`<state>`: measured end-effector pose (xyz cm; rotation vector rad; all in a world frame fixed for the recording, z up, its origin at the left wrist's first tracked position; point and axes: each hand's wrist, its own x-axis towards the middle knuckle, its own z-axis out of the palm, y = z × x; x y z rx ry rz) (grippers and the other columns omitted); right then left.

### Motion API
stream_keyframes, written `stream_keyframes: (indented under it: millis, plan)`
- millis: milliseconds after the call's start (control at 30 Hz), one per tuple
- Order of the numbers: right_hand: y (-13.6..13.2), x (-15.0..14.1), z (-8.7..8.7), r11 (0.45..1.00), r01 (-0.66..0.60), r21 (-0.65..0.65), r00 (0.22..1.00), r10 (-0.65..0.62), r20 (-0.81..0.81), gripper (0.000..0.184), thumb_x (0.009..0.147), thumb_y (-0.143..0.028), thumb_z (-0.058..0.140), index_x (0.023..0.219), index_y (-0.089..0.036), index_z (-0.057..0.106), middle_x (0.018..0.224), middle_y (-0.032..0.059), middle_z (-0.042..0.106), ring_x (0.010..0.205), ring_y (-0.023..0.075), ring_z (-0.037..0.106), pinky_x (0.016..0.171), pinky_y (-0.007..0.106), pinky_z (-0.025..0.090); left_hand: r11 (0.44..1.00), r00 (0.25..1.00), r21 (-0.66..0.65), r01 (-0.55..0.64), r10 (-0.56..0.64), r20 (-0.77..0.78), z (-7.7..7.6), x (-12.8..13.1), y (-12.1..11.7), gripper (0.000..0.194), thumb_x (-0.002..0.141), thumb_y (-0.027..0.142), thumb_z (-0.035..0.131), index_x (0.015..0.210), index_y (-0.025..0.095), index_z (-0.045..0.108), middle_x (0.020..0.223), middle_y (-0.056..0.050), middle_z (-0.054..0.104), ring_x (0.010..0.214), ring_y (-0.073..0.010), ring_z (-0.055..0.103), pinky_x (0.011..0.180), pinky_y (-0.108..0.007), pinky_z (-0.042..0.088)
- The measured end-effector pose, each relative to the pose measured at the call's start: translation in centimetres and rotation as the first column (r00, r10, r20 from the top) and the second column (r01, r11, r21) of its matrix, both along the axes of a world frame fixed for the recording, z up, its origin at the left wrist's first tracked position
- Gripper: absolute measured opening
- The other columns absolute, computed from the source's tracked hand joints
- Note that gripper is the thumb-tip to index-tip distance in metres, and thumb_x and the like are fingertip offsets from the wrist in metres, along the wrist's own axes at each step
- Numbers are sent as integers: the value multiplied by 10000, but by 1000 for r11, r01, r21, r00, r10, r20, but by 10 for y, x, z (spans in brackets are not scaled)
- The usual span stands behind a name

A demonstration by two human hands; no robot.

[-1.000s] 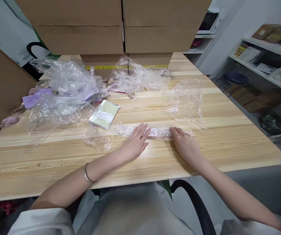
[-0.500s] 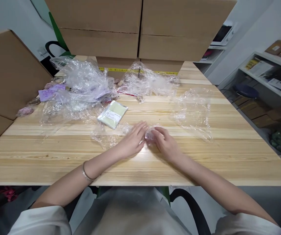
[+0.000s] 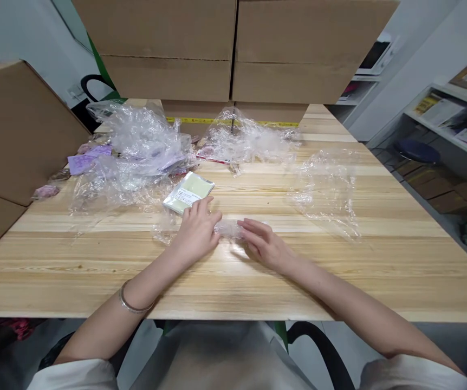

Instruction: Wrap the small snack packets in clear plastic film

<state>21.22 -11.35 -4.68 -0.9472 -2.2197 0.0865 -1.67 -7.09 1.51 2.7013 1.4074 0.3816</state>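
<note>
A crumpled strip of clear plastic film lies on the table between my two hands. My left hand rests at its left end, fingers outstretched and apart, fingertips close to a pale green flat packet with a white label. At the strip's other end, the bent fingers of my right hand close on the film; their undersides are hidden. Another thin piece of clear film lies partly behind my left hand.
A heap of crumpled clear plastic with purple pieces covers the back left. More clear plastic lies at the back middle, and a flat clear sheet on the right. Cardboard boxes stand behind; another box borders the left.
My left hand has moved left, away from my right hand and nearer the packet. The plastic, bunched up under my right fingers before, now shows as a strip between both hands.
</note>
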Motion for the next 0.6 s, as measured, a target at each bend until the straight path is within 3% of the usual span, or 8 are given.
stream_keyframes:
  millis: [100,200,267,333,433,533,600]
  plan:
    - [5,2,0,999,23,-38,992,-27,-123,397,952,-172,573,1340,-230,515,1135,103,708,1133,219,658,886,388,565,998,991,-50,28,-21,133,-1,1,-3,225,796,123,603,1020,147,611,1358,-185,383,1141,-329,538,935,-499,497]
    - [13,6,7,1000,-19,-19,999,18,-46,139,944,-190,596,1058,-227,666,1007,70,754,1080,230,678,867,398,507,995,936,-10,102,-93,340,-5,7,-9,302,849,117,586,1148,159,569,1198,-129,448,1041,-252,573,898,-433,533]
    - [15,8,12,997,-48,-61,999,47,-18,103,927,-168,584,927,-205,679,960,81,752,1034,241,681,856,405,481,985,880,61,160,-171,443,-10,15,-13,344,895,116,565,1230,186,530,1134,-96,464,1050,-223,566,918,-400,527]
    - [16,10,15,978,-93,-185,995,86,-47,127,887,-122,550,880,-193,655,893,75,730,954,233,673,843,397,483,975,834,131,181,-223,504,-15,25,-15,375,926,124,557,1286,208,497,1133,-90,468,1079,-212,557,941,-386,517]
    - [14,13,12,942,-66,-330,979,-4,-205,190,836,-144,576,1018,-194,592,983,76,670,930,226,633,827,384,512,968,787,170,184,-249,564,-22,38,-13,401,937,165,584,1325,209,492,1127,-91,473,1068,-208,560,919,-379,523]
    - [13,15,6,952,70,-298,944,-159,-288,460,819,-265,681,1228,-212,476,1196,126,558,1128,281,561,939,473,497,951,773,100,293,-297,560,-27,46,-9,336,963,177,548,1297,216,561,1053,-71,530,976,-188,584,842,-351,536]
    - [11,18,6,954,150,-261,948,-214,-237,599,825,-304,697,1339,-219,401,1265,155,504,1219,312,509,1000,535,464,939,813,55,339,-322,485,-27,49,-7,275,977,188,528,1225,236,637,1041,-72,598,1004,-205,587,876,-386,517]
